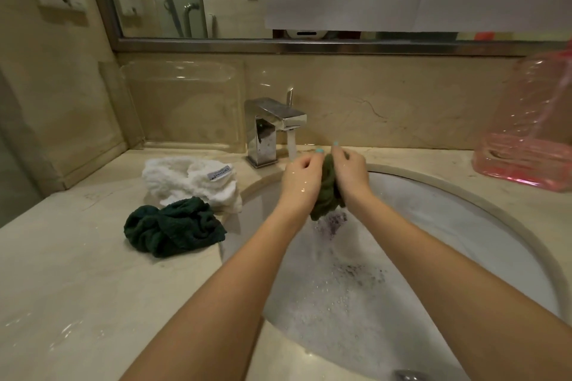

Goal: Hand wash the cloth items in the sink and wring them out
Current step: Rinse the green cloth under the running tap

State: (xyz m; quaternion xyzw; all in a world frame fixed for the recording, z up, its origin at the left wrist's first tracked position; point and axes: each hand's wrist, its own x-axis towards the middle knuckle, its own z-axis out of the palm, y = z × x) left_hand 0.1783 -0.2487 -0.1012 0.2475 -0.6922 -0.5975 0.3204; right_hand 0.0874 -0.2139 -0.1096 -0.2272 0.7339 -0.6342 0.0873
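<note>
Fingers (pixel 306 161) of your left hand (pixel 298 179) and right hand (pixel 349 170) are curled, clamped on the green cloth (pixel 328 192) at frame centre. You hold it above the sink (pixel 495 257), beside the stream (pixel 291 145), probably so rinse water drains there.

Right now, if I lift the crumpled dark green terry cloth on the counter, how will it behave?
The crumpled dark green terry cloth will probably flop and unfold, since it lies in soft twisted folds. It looks wrung, so likely damp and heavy. Its looped pile should not slip.
</note>
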